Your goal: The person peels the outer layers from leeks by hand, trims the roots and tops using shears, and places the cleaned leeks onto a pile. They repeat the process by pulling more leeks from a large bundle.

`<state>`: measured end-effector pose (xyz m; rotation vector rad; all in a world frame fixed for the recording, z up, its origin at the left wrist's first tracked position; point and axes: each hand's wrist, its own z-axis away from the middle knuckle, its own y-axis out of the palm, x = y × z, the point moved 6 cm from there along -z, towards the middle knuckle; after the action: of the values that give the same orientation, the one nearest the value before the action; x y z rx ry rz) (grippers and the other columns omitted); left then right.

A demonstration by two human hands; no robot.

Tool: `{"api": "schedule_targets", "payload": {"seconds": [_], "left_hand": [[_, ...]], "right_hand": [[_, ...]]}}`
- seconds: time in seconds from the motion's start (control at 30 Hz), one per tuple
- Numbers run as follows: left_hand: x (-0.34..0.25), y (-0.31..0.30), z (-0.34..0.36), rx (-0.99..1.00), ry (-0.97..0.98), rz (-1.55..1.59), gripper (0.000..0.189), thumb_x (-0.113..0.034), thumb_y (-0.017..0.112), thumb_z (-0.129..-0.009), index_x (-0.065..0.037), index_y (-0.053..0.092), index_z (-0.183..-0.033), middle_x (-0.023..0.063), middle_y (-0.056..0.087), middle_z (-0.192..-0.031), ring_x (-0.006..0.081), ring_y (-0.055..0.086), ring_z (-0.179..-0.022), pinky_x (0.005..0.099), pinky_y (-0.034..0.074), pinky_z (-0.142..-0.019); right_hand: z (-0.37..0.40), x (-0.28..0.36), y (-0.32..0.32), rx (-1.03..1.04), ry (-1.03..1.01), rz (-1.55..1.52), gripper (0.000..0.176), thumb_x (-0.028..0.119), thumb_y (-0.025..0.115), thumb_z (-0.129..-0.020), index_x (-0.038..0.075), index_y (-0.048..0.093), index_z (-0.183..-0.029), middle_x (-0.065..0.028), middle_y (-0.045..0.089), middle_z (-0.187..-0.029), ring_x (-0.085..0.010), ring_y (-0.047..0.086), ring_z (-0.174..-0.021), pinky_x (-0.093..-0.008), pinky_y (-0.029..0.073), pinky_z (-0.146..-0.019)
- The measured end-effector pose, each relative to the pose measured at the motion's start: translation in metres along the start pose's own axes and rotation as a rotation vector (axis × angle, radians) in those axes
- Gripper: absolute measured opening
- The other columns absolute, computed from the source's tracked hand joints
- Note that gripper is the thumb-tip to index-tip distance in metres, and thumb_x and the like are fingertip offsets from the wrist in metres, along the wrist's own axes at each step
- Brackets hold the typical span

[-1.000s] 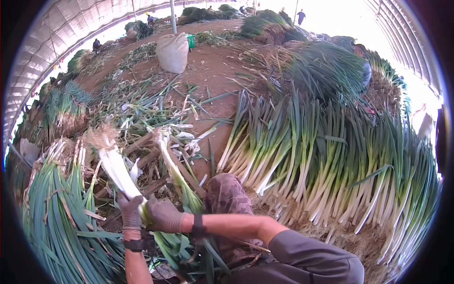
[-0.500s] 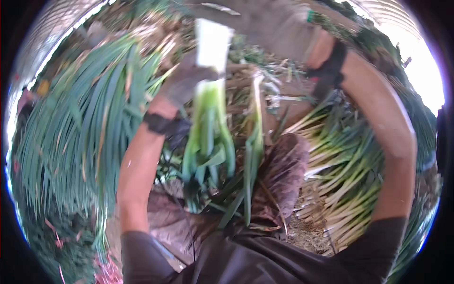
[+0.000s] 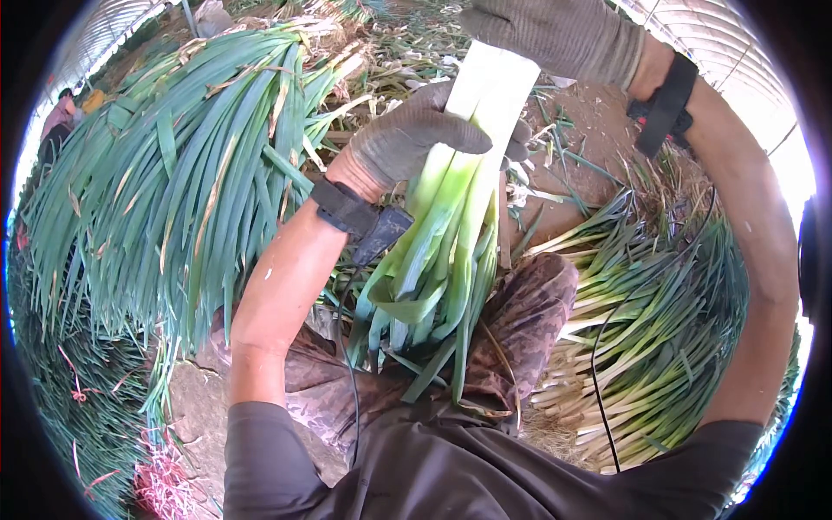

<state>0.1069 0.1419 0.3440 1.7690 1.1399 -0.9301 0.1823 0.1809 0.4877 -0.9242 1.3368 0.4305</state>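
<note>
A broad heap of leafy green stalks [image 3: 156, 199] fills the left side, running out toward the round edge of the view. On the right, a row of white-and-green stalks [image 3: 641, 321] lies beside the person's bent knee [image 3: 542, 290], white ends toward the legs. A strip of brown ground [image 3: 594, 117], with scraps scattered on it, runs between the upper part of that row and the held bundle, and gives some open room on this side; on the left, the heap's leaves come close to the left forearm.

The leek bundle [image 3: 442, 221] is between the hands and in front of the body, white end up and green leaves hanging toward the lap. The gloved left hand [image 3: 412, 134] is wrapped round its pale middle, the thumb across the front and fingertips showing past the far side; its forearm slants up from the lower left. The gloved right hand [image 3: 563, 39] is raised higher, elbow bent well out, palm turned down over the white end. It seems to touch that end, but the top edge cuts the view, so I cannot tell how firmly its fingers close.

The bundle's uppermost tip is out of sight, and its lowest leaves blend into shadow by the lap. A black strap [image 3: 667, 104] crosses the right wrist, and thin cable [image 3: 598, 373] trails below.
</note>
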Motion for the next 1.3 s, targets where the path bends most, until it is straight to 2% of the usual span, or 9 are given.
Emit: {"api": "schedule_targets", "payload": {"seconds": [0.3, 0.5, 0.63, 0.73, 0.8, 0.87, 1.0, 1.07, 1.3], "left_hand": [[-0.001, 0.010, 0.011, 0.060, -0.021, -0.002, 0.061, -0.018, 0.080, -0.076, 0.002, 0.058, -0.130, 0.0155, 0.069, -0.118, 0.0234, 0.067, -0.107, 0.0358, 0.055, -0.095], [-0.004, -0.005, 0.044, -0.456, 0.262, -0.802, 0.093, -0.041, 0.085, -0.072, 0.000, 0.041, -0.143, 0.0148, 0.062, -0.123, 0.0257, 0.061, -0.115, 0.0352, 0.043, -0.109], [0.083, -0.099, 0.123, -0.843, -0.098, -1.488, 0.049, -0.004, 0.062, -0.079, -0.003, 0.051, -0.127, 0.0257, 0.064, -0.111, 0.0458, 0.064, -0.097, 0.0535, 0.051, -0.081], [0.172, -0.182, 0.210, -0.617, -0.923, -1.682, 0.028, -0.010, 0.054, -0.087, -0.004, 0.064, -0.112, 0.0225, 0.071, -0.095, 0.0410, 0.069, -0.092, 0.0502, 0.054, -0.078], [0.318, -0.279, 0.317, -0.482, -0.949, -1.653, 0.026, -0.020, 0.057, -0.088, -0.008, 0.077, -0.100, 0.0165, 0.073, -0.107, 0.0340, 0.070, -0.101, 0.0465, 0.055, -0.084], [0.237, -0.204, 0.304, -0.332, -1.312, -1.614, 0.024, -0.020, 0.064, -0.083, -0.007, 0.078, -0.098, 0.0171, 0.073, -0.110, 0.0319, 0.070, -0.105, 0.0428, 0.055, -0.089], [0.146, -0.148, 0.227, -0.616, -0.717, -1.778, 0.024, -0.009, 0.062, -0.084, -0.008, 0.076, -0.104, 0.0157, 0.072, -0.106, 0.0334, 0.071, -0.097, 0.0428, 0.056, -0.086], [0.090, -0.111, 0.161, -0.571, -0.750, -1.600, 0.042, -0.018, 0.063, -0.088, -0.006, 0.061, -0.128, 0.0186, 0.063, -0.125, 0.0356, 0.061, -0.118, 0.0421, 0.050, -0.098], [0.040, -0.004, -0.004, -0.216, 0.067, -1.314, 0.106, -0.063, 0.072, -0.080, -0.006, 0.025, -0.156, 0.0180, 0.041, -0.153, 0.0316, 0.049, -0.135, 0.0399, 0.039, -0.113]], "right_hand": [[-0.019, 0.017, -0.004, 0.376, -0.010, 0.130, 0.032, 0.021, 0.066, -0.082, 0.016, 0.066, -0.114, -0.0015, 0.065, -0.102, -0.0204, 0.061, -0.097, -0.0392, 0.045, -0.088], [0.008, -0.063, -0.013, 0.514, 0.027, 0.150, 0.039, 0.034, 0.069, -0.074, 0.016, 0.065, -0.109, -0.0056, 0.062, -0.095, -0.0227, 0.060, -0.090, -0.0395, 0.044, -0.081], [0.041, -0.136, -0.041, 0.613, 0.265, 0.267, 0.031, 0.029, 0.068, -0.071, 0.010, 0.060, -0.093, -0.0094, 0.061, -0.085, -0.0281, 0.061, -0.082, -0.0422, 0.044, -0.077], [0.064, -0.177, -0.079, 0.578, 0.429, 0.405, 0.030, 0.020, 0.066, -0.071, 0.007, 0.061, -0.097, -0.0114, 0.063, -0.089, -0.0310, 0.062, -0.086, -0.0439, 0.044, -0.080], [0.087, -0.206, -0.099, 0.584, 0.609, 0.502, 0.030, 0.022, 0.067, -0.072, 0.007, 0.062, -0.099, -0.0121, 0.064, -0.090, -0.0313, 0.062, -0.087, -0.0442, 0.044, -0.081], [0.118, -0.226, -0.111, 0.610, 0.743, 0.584, 0.035, 0.019, 0.066, -0.076, 0.005, 0.060, -0.108, -0.0149, 0.064, -0.098, -0.0326, 0.062, -0.093, -0.0452, 0.045, -0.084], [0.133, -0.222, -0.095, 0.859, 0.918, 0.620, 0.054, 0.010, 0.065, -0.083, 0.005, 0.049, -0.134, -0.0190, 0.064, -0.116, -0.0337, 0.065, -0.104, -0.0457, 0.049, -0.093], [0.128, -0.209, -0.087, 0.814, 0.906, 0.577, 0.053, 0.008, 0.065, -0.082, 0.005, 0.050, -0.133, -0.0188, 0.064, -0.116, -0.0336, 0.065, -0.105, -0.0458, 0.049, -0.092], [0.092, -0.173, -0.074, 0.663, 0.650, 0.506, 0.052, 0.014, 0.068, -0.082, 0.005, 0.053, -0.131, -0.0169, 0.068, -0.106, -0.0326, 0.068, -0.098, -0.0462, 0.052, -0.086]]}}
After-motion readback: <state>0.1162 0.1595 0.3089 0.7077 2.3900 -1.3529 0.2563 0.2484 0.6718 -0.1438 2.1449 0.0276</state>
